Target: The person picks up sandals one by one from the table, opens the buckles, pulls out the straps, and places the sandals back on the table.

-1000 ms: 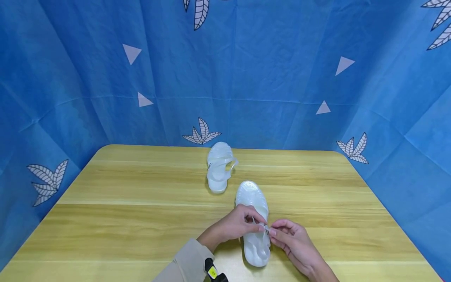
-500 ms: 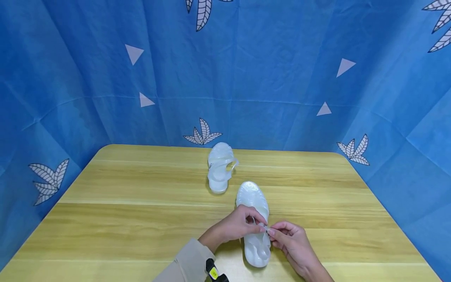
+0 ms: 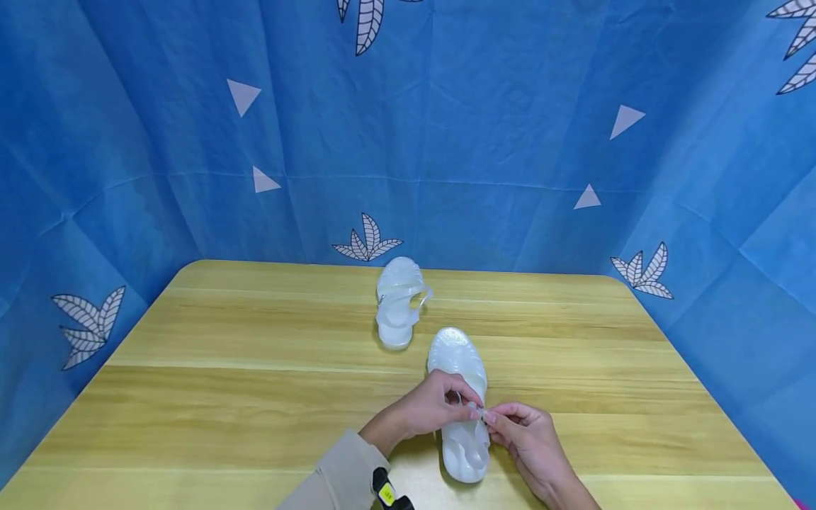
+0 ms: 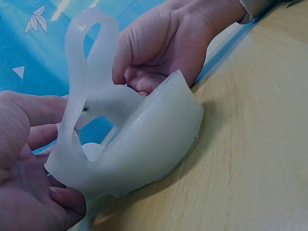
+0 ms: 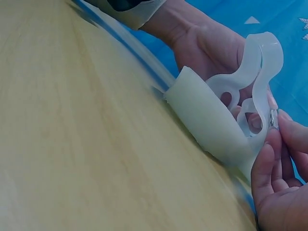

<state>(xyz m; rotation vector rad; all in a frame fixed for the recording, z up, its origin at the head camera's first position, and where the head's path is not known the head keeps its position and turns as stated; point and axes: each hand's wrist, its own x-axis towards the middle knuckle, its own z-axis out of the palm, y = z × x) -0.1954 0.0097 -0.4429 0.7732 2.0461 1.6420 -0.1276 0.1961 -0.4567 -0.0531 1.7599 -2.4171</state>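
A translucent white jelly sandal (image 3: 454,352) lies on the table, toe pointing away from me. My left hand (image 3: 426,406) reaches across it from the left and pinches its strap beside the buckle. From the right, my right hand (image 3: 530,440) pinches the strap at the small metal buckle (image 5: 274,118) with thumb and fingertips. In the left wrist view the heel strap (image 4: 91,29) stands up in a loop above the heel. Fingers partly hide the buckle. A second matching sandal (image 3: 397,329) lies farther back, slightly left, one strap sticking out to its right.
Both sandals rest on a light wood-grain table (image 3: 255,411) with rounded far corners. A blue cloth backdrop (image 3: 484,127) printed with white leaves and triangles hangs behind and at the sides. A black wrist strap (image 3: 385,487) sits on the left sleeve.
Both hands stay at the buckle side of the near sandal. The right fingertips have shifted slightly left, nearer the left fingertips. The far sandal keeps its place.
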